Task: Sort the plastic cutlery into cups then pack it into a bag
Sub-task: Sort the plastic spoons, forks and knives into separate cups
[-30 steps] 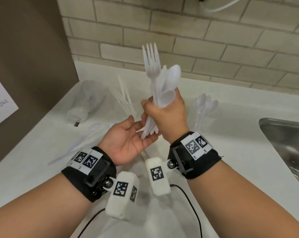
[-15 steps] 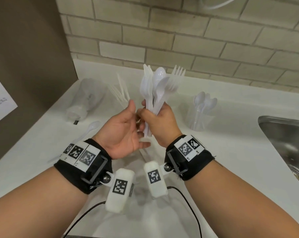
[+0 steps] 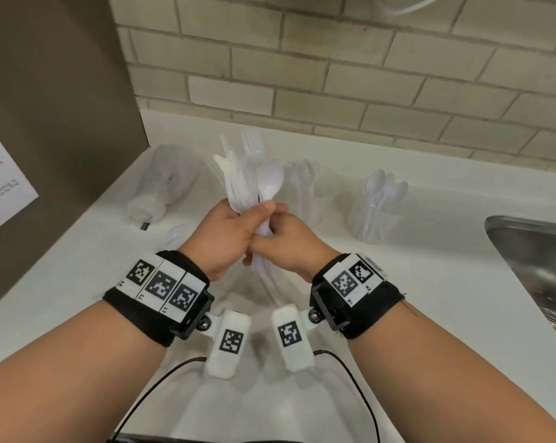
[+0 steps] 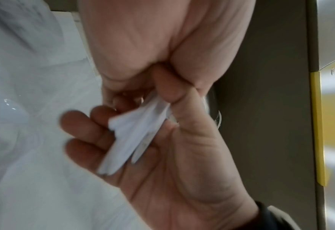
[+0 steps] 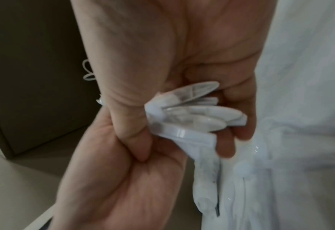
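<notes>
Both hands hold one bundle of white plastic cutlery (image 3: 249, 183) upright above the counter, with forks, knives and a spoon mixed in it. My left hand (image 3: 228, 233) wraps round the bundle from the left. From the right, my right hand (image 3: 291, 246) grips the handles lower down. The wrist views show the handle ends (image 4: 135, 137) (image 5: 192, 112) fanning out between the two palms. A clear cup of spoons (image 3: 379, 212) stands at the right, and another clear cup (image 3: 315, 193) is just behind the hands.
A clear bag of stacked cups (image 3: 160, 193) lies at the back left by the brown wall panel. One loose spoon (image 3: 177, 235) rests on the white counter (image 3: 430, 282). A clear plastic bag (image 5: 208, 179) lies below the hands. A steel sink (image 3: 532, 266) is at the right.
The bundle has come down and to the left. My left hand, open under the handles before, now wraps round the bundle together with the right hand.
</notes>
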### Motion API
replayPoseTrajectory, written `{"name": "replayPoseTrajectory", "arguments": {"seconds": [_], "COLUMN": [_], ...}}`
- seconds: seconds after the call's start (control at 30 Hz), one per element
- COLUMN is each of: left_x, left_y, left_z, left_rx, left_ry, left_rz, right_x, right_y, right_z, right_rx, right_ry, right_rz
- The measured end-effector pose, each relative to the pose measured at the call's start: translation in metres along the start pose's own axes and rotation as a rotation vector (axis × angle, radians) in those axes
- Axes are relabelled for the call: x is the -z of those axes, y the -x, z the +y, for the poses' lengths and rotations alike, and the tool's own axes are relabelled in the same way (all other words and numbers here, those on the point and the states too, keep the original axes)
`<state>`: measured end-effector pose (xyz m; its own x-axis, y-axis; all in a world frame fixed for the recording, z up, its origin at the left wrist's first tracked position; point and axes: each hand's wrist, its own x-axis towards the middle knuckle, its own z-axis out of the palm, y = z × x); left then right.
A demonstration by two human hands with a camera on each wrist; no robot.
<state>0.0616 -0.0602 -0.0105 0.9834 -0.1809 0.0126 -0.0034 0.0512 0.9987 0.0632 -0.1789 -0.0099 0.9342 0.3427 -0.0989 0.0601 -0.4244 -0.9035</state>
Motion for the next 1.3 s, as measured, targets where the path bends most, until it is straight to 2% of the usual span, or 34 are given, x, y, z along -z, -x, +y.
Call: {"name": "replayPoseTrajectory", "arguments": {"seconds": [0.07, 0.13, 0.2, 0.27, 0.37, 0.43, 0.57, 0.7, 0.9, 1.1, 1.3], "left_x": [0.005, 0.012, 0.016, 0.016, 0.013, 0.009, 0.004, 0.001, -0.002, -0.003, -0.004], "left_y": [-0.003, -0.007, -0.008, -0.006, -0.003, -0.003, -0.001, 0.002, 0.007, 0.008, 0.008], "left_z": [-0.001, -0.003, -0.006, -0.009, -0.011, -0.012, -0.014, -0.016, -0.013, -0.010, -0.013], "left_rx": [-0.035, -0.082, -0.098, -0.091, -0.111, -0.112, -0.129, -0.148, -0.170, -0.187, -0.210], "left_ry": [0.090, 0.075, -0.060, -0.298, -0.640, -0.737, -0.816, -0.899, -0.958, -0.960, -1.053], "left_rz": [0.107, 0.206, 0.243, 0.259, 0.271, 0.272, 0.261, 0.290, 0.312, 0.297, 0.301], "right_x": [0.011, 0.021, 0.026, 0.027, 0.024, 0.020, 0.016, 0.015, 0.015, 0.016, 0.016], "right_y": [0.000, -0.001, -0.002, -0.002, -0.002, -0.005, -0.010, -0.013, -0.012, -0.010, -0.009], "right_z": [-0.002, -0.005, -0.012, -0.021, -0.029, -0.028, -0.026, -0.025, -0.029, -0.031, -0.031], "right_rx": [-0.026, -0.037, 0.059, 0.189, 0.233, 0.201, 0.135, 0.068, 0.043, 0.069, 0.117], "right_ry": [0.080, 0.082, 0.041, -0.017, 0.006, 0.080, 0.147, 0.120, -0.007, -0.004, 0.131], "right_rz": [0.070, 0.232, 0.431, 0.533, 0.463, 0.440, 0.467, 0.450, 0.425, 0.530, 0.657]}}
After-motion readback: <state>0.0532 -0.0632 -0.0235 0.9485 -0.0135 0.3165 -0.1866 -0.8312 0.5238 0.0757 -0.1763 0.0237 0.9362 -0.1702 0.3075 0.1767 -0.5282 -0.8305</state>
